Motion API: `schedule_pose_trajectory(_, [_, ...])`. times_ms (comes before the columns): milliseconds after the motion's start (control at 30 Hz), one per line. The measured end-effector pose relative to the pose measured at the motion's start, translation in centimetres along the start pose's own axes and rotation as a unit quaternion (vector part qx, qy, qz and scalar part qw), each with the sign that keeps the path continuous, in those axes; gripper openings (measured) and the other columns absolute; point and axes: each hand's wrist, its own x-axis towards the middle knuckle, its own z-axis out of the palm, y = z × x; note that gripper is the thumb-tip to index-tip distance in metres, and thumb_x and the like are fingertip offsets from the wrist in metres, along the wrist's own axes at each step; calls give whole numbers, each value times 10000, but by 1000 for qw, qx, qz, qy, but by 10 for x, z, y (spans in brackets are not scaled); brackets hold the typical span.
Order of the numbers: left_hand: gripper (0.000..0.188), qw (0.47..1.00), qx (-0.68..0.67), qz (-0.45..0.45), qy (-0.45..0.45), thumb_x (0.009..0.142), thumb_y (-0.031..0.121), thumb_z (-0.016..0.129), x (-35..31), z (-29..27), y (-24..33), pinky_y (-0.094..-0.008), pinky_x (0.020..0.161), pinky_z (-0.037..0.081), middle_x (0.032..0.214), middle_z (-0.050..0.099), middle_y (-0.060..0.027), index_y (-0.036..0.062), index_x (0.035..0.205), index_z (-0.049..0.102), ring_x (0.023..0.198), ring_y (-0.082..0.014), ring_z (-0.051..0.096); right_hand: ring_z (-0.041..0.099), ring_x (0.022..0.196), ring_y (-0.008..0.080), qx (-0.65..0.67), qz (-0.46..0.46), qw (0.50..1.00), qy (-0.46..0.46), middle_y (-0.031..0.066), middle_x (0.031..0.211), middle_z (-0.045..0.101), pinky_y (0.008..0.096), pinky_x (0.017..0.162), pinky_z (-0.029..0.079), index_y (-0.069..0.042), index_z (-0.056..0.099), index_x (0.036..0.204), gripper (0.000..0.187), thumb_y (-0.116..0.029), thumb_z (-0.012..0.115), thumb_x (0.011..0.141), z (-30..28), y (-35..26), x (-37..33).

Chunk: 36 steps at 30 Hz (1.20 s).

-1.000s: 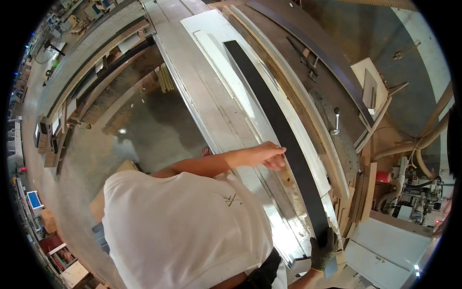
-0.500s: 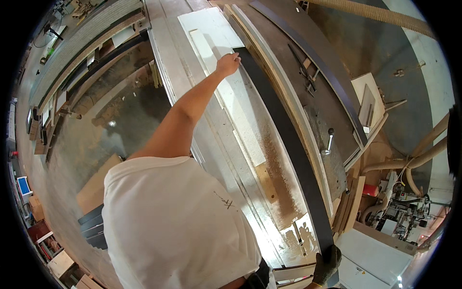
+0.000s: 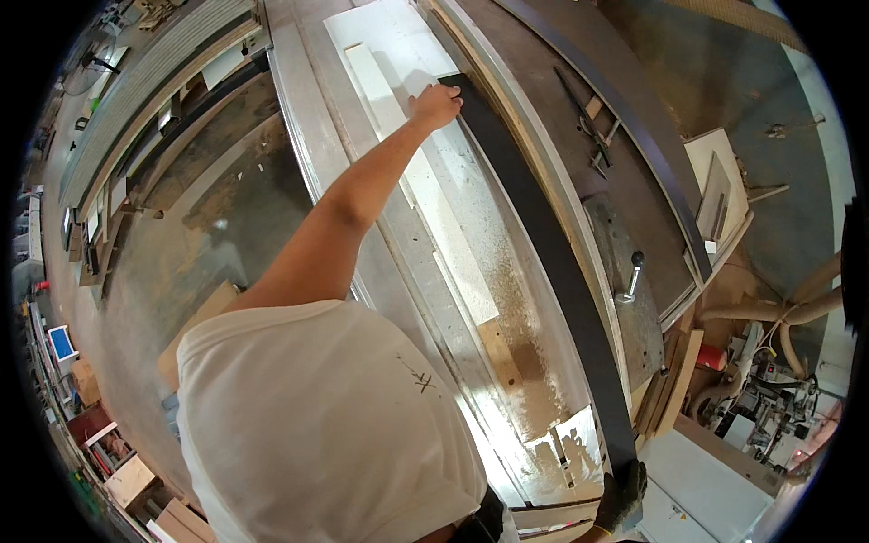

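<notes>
A long, narrow black board strip (image 3: 543, 217) runs lengthwise along the machine table, beside a wooden fence. My bare left hand (image 3: 437, 106) is at its far end, fingers curled over the edge by a white panel (image 3: 380, 36). My right hand (image 3: 623, 498), in a dark glove, is closed round the near end of the strip, low in the view; some of its fingers are hidden. Left of the strip, a pale narrow board (image 3: 453, 258) lies on the metal table (image 3: 380, 262), with brown sawdust (image 3: 534, 362) next to it.
Right of the wooden fence (image 3: 566, 213) stands a crank handle (image 3: 631, 278) on a metal plate. A dark curved-looking panel edge (image 3: 615, 109) lies beyond it. Stacked boards (image 3: 665, 389) and a white cabinet (image 3: 697, 489) stand at the lower right. Long panels (image 3: 163, 100) are stacked at the upper left.
My left hand has shifted slightly at the strip's far end, its fingers now reaching further over the edge. My right hand stays at the near end. The view has shifted a little.
</notes>
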Motion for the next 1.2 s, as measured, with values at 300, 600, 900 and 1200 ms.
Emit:
schedule_pose_trajectory(300, [372,991,126,-17,50,928,417,653,3,11,14,-680,1138,287,1218,709,-68,300,1277,703,1212,-315,618,576,1246,378,45,-30,999,-3,202,1360,597,442,1056,480,-38,621,1338,693,43,792,671,56,28,32])
schedule_pose_trajectory(600, [369,992,119,-47,11,938,390,615,-4,9,30,-688,1155,259,1319,647,-73,259,1273,695,1320,-297,532,550,1269,392,62,-18,998,-25,203,1339,616,474,1090,436,-51,610,1344,820,-50,871,567,95,65,46])
schedule_pose_trajectory(900, [369,991,119,-61,13,920,417,654,-4,10,35,-693,1154,247,1284,664,-66,252,1244,719,1316,-290,536,562,1269,381,38,-21,999,-27,200,1382,590,452,1078,459,-63,634,1336,722,5,832,645,107,51,48])
schedule_pose_trajectory(1200, [368,988,127,-82,9,893,462,697,3,11,37,-667,1173,212,1269,677,-46,248,1187,753,1304,-278,547,563,1266,381,55,-21,998,-18,186,1371,607,455,1074,458,-64,633,1342,762,-11,863,618,116,53,49])
